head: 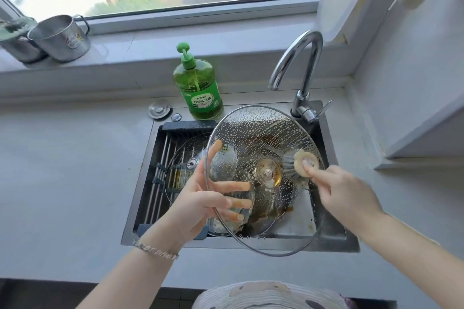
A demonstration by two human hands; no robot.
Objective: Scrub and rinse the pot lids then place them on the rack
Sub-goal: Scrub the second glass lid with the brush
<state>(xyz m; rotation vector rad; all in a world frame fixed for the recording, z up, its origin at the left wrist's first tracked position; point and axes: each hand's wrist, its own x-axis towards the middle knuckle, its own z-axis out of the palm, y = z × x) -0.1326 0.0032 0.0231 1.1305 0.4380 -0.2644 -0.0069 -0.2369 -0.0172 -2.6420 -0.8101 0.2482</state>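
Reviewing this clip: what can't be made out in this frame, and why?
Head view only:
- Floor of the sink under the glass lid: soap film covers it.
- Second lid on the rack: right part hidden behind the left hand.
- Brush grip: covered by the right hand.
- Green-topped container, far left: cut by the frame edge.

The sink (339, 241) is largely covered by the tilted glass lid (251, 138), its left part filled by the rack (160, 158) bearing a second lid (185, 150). The far edge is blocked by soap bottle (200, 90) and faucet (306, 78); open counter (62, 170) is found on the left
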